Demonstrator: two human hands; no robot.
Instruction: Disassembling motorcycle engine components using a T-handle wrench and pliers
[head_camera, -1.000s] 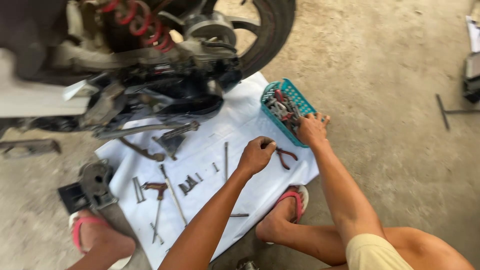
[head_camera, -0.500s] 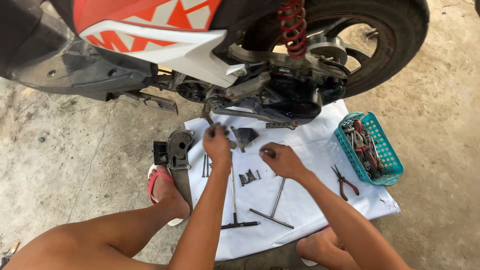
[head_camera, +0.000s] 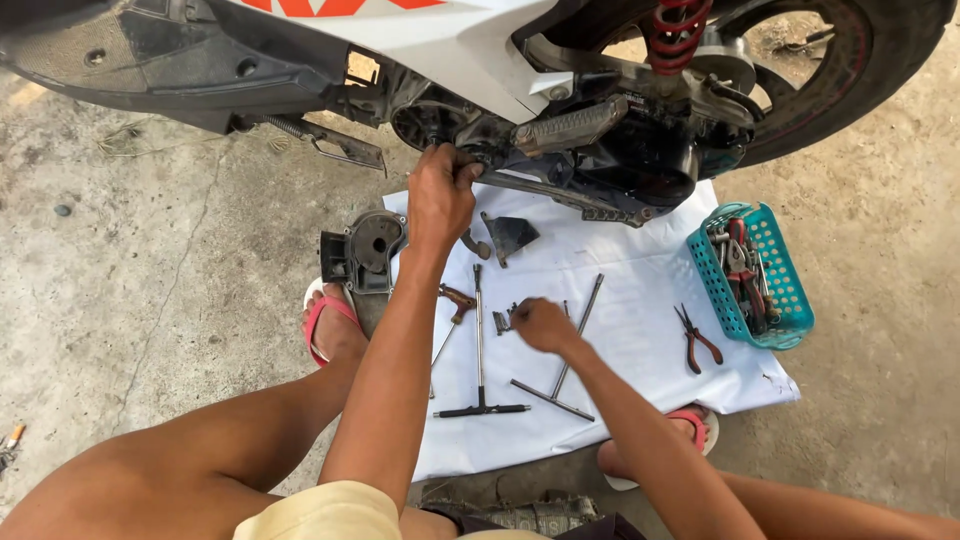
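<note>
Bolts, small and dark metal (head_camera: 503, 321), lie in a cluster on the white sheet (head_camera: 640, 340) spread on the concrete, just beside the two T-handle wrenches. Right hand (head_camera: 543, 325) rests on that cluster, fingers curled down over it — whether it has pinched one up I cannot tell. One long steel T-handle wrench (head_camera: 480, 345) lies left of the hand, upright in the picture with its crossbar nearest the person; a second angled T-handle wrench (head_camera: 568, 355) runs under the right wrist. Red-handled pliers (head_camera: 697, 340) sit further right, well apart, and a teal plastic basket of tools (head_camera: 752, 275) stands at the sheet's right edge.

Further out, a grey cast engine cover (head_camera: 368, 250) lies at the sheet's left corner beside a foot in a red sandal (head_camera: 328, 325). Left hand (head_camera: 440, 195) reaches up to the scooter's dark engine case (head_camera: 640, 160), fingers closed on something small at the case edge — too hidden to name.

Advice, as judgement: keep the left hand steady on the spot so the hole is not lost; take one bolt at a time, start it by fingers before any wrench goes on; match bolt length to hole; keep loose hardware on the sheet, not the concrete.
</note>
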